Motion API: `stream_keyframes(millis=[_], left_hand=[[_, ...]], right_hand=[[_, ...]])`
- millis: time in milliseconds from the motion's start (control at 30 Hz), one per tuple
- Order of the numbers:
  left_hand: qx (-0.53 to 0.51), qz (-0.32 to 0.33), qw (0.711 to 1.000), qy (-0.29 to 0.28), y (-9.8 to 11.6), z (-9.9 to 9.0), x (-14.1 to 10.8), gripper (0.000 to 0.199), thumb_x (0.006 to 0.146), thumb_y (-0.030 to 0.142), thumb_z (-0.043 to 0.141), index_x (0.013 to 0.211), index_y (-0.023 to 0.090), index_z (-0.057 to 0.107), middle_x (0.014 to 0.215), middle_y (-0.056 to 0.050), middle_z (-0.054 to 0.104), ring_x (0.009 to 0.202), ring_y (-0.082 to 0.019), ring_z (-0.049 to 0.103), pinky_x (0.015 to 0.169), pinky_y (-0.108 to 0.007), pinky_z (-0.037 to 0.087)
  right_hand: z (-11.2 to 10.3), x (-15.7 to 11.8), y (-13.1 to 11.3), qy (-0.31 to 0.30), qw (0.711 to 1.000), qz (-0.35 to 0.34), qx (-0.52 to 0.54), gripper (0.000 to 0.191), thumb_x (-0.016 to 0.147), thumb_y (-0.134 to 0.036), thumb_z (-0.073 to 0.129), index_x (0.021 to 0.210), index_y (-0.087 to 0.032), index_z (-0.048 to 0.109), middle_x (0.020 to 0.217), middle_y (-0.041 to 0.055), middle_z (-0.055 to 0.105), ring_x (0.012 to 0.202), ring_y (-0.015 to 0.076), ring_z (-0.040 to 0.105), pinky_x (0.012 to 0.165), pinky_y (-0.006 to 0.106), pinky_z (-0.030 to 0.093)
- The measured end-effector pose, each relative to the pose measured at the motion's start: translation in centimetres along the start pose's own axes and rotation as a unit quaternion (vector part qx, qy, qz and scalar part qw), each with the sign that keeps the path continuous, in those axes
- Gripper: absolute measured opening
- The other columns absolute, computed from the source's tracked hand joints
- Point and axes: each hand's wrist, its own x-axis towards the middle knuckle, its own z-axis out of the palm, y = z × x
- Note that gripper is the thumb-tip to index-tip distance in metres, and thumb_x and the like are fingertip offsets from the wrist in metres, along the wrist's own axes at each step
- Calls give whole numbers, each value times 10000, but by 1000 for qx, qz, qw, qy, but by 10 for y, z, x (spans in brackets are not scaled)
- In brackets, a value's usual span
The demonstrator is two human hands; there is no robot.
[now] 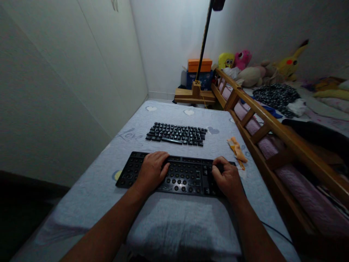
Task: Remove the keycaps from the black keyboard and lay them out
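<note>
Stretching crosswise, the keyboard [188, 175] lies under the left hand [153, 168], loosely flat, and the right hand [225, 175], curled over its right end, grip unclear.

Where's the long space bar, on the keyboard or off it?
Off: the space bar lies on the cloth among other loose keys, beyond the keyboard.

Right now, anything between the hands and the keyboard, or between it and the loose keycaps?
Nothing visible: left hand on the keyboard, right hand over its right end, only cloth between keyboard and keycaps.
</note>
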Motion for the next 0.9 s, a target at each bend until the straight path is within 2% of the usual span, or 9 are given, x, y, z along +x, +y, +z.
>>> stream_keyframes(millis=[200,300,467,667,800,900], left_hand=[[11,6,1000,2,0,1,0,285,889,232,554,1160,168,616,1207,-115,670,1144,-262,601,1006,-461,444],[24,5,1000,-2,1,2,0,290,888,230,555,1164,163,611,1210,-117,668,1146,-264,598,1003,-457,444],[63,-1,997,-37,11,-7,4,271,887,198,530,1143,175,614,1211,-111,668,1145,-274,594,977,-461,446],[109,31,991,-71,37,-18,17,243,886,164,500,1084,200,636,1218,-102,662,1177,-303,554,963,-480,425],[85,66,990,-88,61,-13,30,223,901,172,484,1063,209,633,1183,-97,666,1170,-289,552,970,-461,410],[69,70,990,-103,72,-6,38,189,898,181,496,1029,188,633,1115,-109,677,1107,-292,574,936,-456,422]], right_hand=[[-2,0,2,-8,1000,-4,11,77,818,-240,496,753,-212,528,613,-42,510,547,133,500,584,255,377],[-3,-1,4,-21,999,7,37,146,875,-294,478,771,-211,538,635,-33,529,596,144,536,613,259,393],[-4,-1,10,-34,996,36,74,241,934,-353,417,786,-214,546,655,-22,561,656,163,577,651,270,407],[-6,3,8,-45,997,26,50,198,907,-326,454,766,-216,540,636,-32,543,616,153,557,618,261,404],[-10,10,-1,-84,996,12,15,185,901,-311,453,774,-216,548,624,-30,554,590,153,556,606,264,395],[-12,17,-10,-117,993,4,-18,169,890,-304,456,783,-218,555,601,-27,558,575,161,556,581,268,376]])
